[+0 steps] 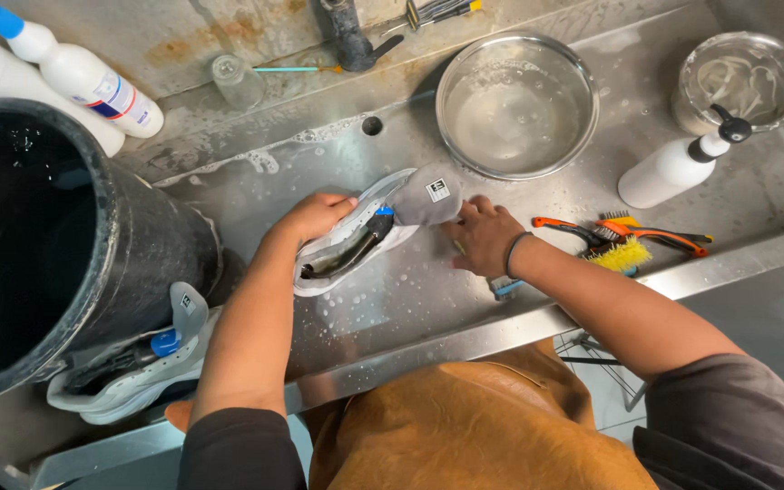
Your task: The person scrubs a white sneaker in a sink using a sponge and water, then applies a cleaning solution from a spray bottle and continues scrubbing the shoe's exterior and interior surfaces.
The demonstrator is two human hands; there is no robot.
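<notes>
- A grey and white sneaker lies on its side in the middle of a wet steel sink counter, its tongue lifted towards the back.
- The left hand grips the shoe's upper edge, fingers curled over the collar.
- The right hand is closed around something at the shoe's tongue; a blue-tipped handle shows below the wrist, probably a brush, though the hand hides most of it.
- Soap suds and water drops speckle the steel around the shoe.
- Just behind the shoe stands a round metal bowl holding sudsy water; a second, smaller bowl sits at the far right.
- A white pump bottle lies tilted beside it, and orange-handled brushes with yellow bristles rest near the right forearm.
- To the left, a large black bucket fills the corner; the matching second sneaker is wedged against its base.
- White bottles with a blue cap lie on the stained back ledge, near a small glass and a dark tap.
- The person wears a tan leather apron at the counter's front edge.
</notes>
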